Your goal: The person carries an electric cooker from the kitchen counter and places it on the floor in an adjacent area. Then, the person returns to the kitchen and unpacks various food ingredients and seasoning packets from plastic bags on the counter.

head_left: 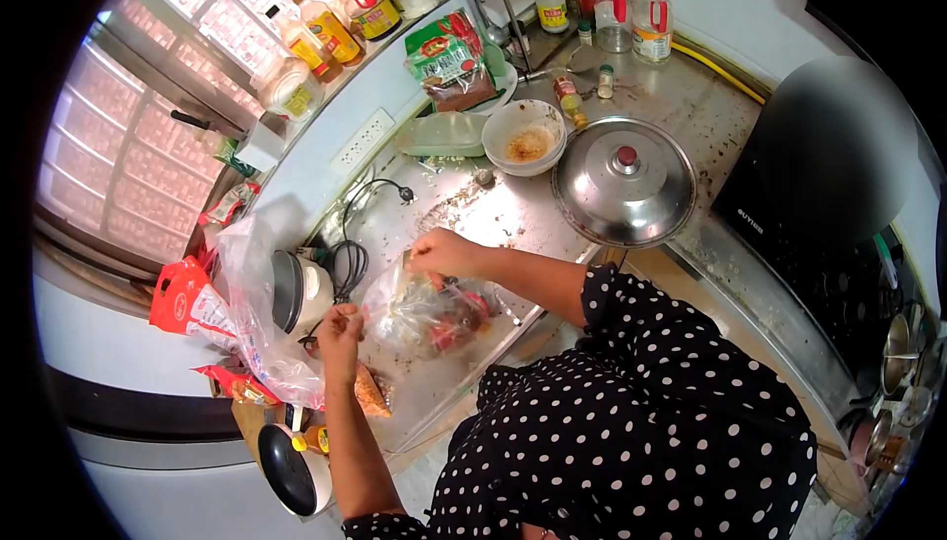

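A clear plastic bag with red and pale contents rests on the metal counter. Its gathered top is pinched by my right hand, whose fingers are closed on the plastic. At the bag's left side my left hand is also closed, with a thin stretch of clear plastic at its fingertips. Just below that hand lies a small packet of orange food. What exactly is inside the clear bag is hard to make out through the plastic.
White bowls and a lidded metal pan stand beyond my right hand. A small cooker, a black cord and a large plastic bag are at the left. Bottles line the back; a black stove is at right.
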`<state>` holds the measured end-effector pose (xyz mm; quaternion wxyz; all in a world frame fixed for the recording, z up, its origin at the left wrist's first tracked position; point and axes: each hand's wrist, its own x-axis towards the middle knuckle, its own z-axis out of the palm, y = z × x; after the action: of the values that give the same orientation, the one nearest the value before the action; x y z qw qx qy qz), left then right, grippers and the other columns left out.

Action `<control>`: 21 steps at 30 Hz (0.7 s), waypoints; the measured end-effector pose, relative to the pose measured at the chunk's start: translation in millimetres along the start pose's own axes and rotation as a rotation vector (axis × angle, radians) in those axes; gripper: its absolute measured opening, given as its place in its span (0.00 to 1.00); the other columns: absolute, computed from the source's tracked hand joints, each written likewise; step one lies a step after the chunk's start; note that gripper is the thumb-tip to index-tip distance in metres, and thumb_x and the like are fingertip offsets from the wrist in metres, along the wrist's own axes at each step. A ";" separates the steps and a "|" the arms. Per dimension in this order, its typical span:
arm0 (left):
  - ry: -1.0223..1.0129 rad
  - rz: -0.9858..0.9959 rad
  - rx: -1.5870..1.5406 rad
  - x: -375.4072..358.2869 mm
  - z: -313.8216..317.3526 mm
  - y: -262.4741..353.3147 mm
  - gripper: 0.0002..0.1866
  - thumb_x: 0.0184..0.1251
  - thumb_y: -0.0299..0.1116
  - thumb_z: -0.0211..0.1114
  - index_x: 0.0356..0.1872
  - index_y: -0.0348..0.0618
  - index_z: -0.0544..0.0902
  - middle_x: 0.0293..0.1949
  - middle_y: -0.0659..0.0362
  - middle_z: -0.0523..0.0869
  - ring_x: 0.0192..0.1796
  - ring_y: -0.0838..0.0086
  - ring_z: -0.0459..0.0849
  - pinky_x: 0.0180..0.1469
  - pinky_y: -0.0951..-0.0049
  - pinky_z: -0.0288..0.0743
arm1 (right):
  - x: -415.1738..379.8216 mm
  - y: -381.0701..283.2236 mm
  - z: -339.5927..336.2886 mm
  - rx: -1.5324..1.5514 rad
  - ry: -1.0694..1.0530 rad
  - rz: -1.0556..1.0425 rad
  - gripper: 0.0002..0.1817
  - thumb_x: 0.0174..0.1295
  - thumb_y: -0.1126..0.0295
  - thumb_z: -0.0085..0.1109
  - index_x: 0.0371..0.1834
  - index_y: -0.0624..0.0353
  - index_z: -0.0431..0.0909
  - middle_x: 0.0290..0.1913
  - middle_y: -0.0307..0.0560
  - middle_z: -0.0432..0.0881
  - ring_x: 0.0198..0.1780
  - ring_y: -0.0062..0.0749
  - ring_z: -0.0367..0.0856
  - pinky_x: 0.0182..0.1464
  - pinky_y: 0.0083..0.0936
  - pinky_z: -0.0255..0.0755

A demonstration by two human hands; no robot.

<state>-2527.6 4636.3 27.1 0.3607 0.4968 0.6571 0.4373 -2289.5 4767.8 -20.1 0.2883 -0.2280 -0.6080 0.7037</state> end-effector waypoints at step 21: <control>-0.057 0.068 0.024 25.7 37.9 32.9 0.11 0.60 0.26 0.60 0.43 0.39 0.75 0.29 0.65 0.76 0.33 0.81 0.75 0.31 0.80 0.70 | 24.8 -10.5 -12.5 0.037 -0.011 0.000 0.09 0.58 0.71 0.57 0.30 0.67 0.80 0.20 0.44 0.79 0.17 0.25 0.76 0.20 0.23 0.69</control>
<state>-2488.4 4673.5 43.2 0.3583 0.5356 0.6343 0.4272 -2297.8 4794.8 -11.0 0.2891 -0.2188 -0.5965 0.7161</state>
